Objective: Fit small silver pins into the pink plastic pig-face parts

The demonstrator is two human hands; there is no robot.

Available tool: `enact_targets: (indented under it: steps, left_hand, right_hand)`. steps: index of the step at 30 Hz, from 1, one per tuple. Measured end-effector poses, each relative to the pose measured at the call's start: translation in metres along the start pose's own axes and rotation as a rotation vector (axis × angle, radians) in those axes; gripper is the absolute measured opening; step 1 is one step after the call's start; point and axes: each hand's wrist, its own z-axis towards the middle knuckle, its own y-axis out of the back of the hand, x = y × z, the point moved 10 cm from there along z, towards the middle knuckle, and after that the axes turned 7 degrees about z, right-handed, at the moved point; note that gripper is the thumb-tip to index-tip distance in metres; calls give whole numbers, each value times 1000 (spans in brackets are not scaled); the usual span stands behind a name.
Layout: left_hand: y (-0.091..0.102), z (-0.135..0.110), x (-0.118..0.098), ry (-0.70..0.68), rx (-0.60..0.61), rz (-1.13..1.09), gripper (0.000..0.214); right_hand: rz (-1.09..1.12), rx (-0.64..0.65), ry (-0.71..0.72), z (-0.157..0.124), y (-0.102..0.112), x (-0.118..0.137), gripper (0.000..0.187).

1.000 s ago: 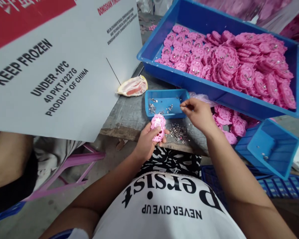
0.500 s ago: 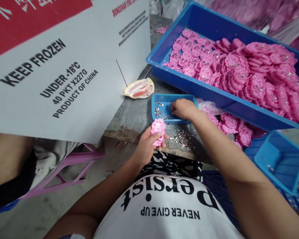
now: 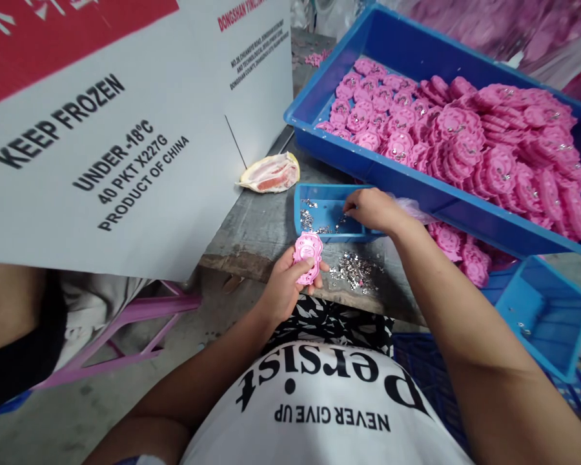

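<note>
My left hand (image 3: 285,284) grips a small pink plastic part (image 3: 307,257) upright over the table's near edge. My right hand (image 3: 375,210) hovers above a small blue tray (image 3: 319,210) of tiny silver metal pieces, its fingertips pinched together; whether a piece is between them is too small to tell. A loose pile of silver pieces (image 3: 356,268) lies on the table just right of the pink part.
A large blue bin (image 3: 411,177) filled with several pink parts stands at the back right, more pink parts (image 3: 458,248) under its edge. An empty blue tray (image 3: 542,313) sits lower right. A big "KEEP FROZEN" carton (image 3: 116,129) and a fruit peel (image 3: 271,174) are at left.
My right hand has drawn back slightly to the right from inside the small tray, fingers now pinched. My left hand with the pink part has barely moved.
</note>
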Motion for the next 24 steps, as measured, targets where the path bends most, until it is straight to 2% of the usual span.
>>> enact_targets:
  steps: [5, 14, 20, 24]
  left_hand:
    - [-1, 3, 4, 10, 7, -7, 40]
    - [7, 3, 1, 0, -6, -18, 40]
    - [6, 3, 2, 6, 1, -37, 43]
    - [5, 1, 0, -1, 10, -34, 43]
  right_hand:
    - [-71, 61, -33, -3, -8, 1, 28]
    - [-110, 101, 14, 6, -22, 9, 19]
    - [-79, 120, 4, 7, -27, 9, 19]
    - [-45, 99, 11, 6, -22, 6, 16]
